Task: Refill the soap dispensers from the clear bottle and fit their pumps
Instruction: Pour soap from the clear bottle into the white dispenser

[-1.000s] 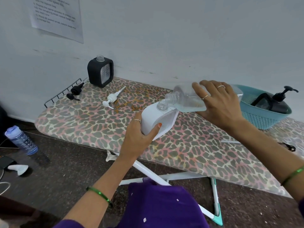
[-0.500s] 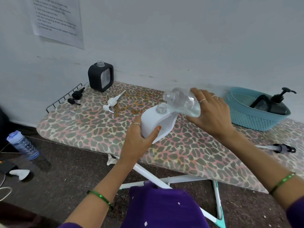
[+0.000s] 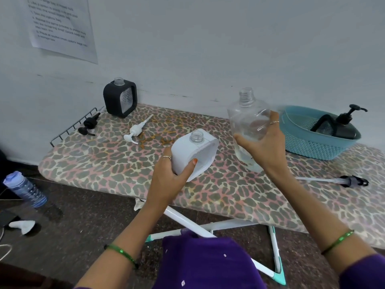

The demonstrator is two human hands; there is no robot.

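A rounded-square white dispenser (image 3: 192,152) with a clear threaded neck, open and pumpless, sits tilted in the left hand (image 3: 168,180), whose thumb and fingers curl round its lower corner just above the leopard-print counter (image 3: 108,163). The right hand (image 3: 263,147) grips the clear bottle (image 3: 248,119) upright, fingers wrapped round its smooth, see-through body; its ribbed neck is uncapped and a little liquid pools at the bottom. The two hands are apart, bottle to the right of the dispenser. Farther back, a black dispenser (image 3: 119,99) with a mesh-patterned window stands against the wall, also open-necked. A white pump (image 3: 135,130) and a black pump (image 3: 88,125) lie flat on the cover. A woven-look teal basket (image 3: 318,147) holds another dark dispenser with its pump on.
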